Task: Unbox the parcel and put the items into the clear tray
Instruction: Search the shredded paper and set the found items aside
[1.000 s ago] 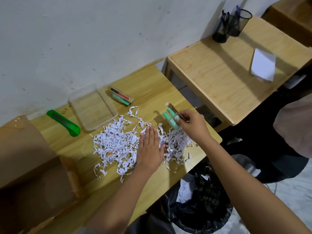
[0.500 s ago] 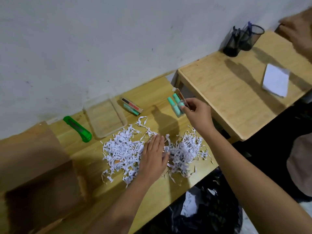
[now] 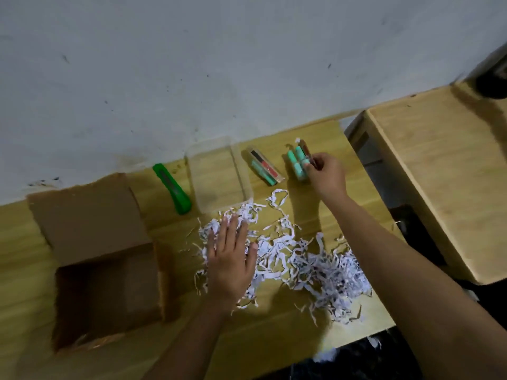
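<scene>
a small pack of teal markers [image 3: 297, 163] was held in the right hand [image 3: 325, 175], the fingertips pinched on its right long edge, at the back of the table [image 3: 301, 333] just right of a second, similar pack [image 3: 264, 168] lying flat. it was judged light and stiff, its plastic casing perhaps a little slick, so a pinch across the narrow sides seemed enough. the left hand [image 3: 230, 259] lay flat, fingers together and extended, on the shredded paper [image 3: 315, 264]. the clear tray [image 3: 219, 176] stood between the second pack and a green box cutter [image 3: 172, 189]; nothing could be seen inside it. the opened cardboard box [image 3: 107, 264] appeared dark and empty, though its depths were in shadow.
</scene>
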A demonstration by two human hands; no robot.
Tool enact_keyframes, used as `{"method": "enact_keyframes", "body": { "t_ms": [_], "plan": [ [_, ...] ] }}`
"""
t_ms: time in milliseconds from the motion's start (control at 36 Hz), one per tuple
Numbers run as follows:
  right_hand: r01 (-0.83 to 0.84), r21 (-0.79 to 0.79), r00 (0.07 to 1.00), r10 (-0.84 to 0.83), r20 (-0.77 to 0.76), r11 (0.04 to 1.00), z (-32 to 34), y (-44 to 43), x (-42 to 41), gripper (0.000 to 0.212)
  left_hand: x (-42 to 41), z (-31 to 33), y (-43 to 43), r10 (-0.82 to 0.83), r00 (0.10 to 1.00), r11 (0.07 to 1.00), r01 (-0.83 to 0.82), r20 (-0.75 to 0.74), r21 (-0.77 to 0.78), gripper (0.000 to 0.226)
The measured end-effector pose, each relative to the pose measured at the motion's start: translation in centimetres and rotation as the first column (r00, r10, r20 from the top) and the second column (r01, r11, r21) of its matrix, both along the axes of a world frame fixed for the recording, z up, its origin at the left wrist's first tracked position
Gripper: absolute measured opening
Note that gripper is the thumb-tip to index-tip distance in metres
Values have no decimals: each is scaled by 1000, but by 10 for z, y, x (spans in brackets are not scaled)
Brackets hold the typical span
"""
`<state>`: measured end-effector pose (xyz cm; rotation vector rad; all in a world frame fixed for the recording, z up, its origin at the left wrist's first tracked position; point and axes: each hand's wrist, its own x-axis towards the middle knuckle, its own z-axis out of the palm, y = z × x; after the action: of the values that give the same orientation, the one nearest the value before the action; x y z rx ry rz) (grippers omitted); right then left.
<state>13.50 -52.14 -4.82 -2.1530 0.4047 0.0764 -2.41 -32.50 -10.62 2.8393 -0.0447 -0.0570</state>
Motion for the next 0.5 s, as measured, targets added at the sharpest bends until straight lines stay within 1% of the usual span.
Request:
{"method": "enact_keyframes", "body": {
  "t_ms": [111, 250, 417, 500],
  "plan": [
    [-25, -8, 1000, 25, -5, 1000, -7, 10, 14, 23, 1, 1, -4, 31, 999, 999, -30, -19, 34, 53],
    [-38, -12, 999, 38, 36, 999, -9, 18, 24, 22, 0, -7, -3, 30, 999, 999, -31, 41, 15, 51],
    [-82, -9, 996, 83, 37, 997, -6, 22, 18, 23, 0, -5, -3, 31, 997, 998, -27, 75, -52, 50],
    [-120, 8, 993, 120, 4, 993, 1, 19, 8, 31, 1, -3, -1, 39, 996, 993, -29, 82, -117, 50]
  ]
}}
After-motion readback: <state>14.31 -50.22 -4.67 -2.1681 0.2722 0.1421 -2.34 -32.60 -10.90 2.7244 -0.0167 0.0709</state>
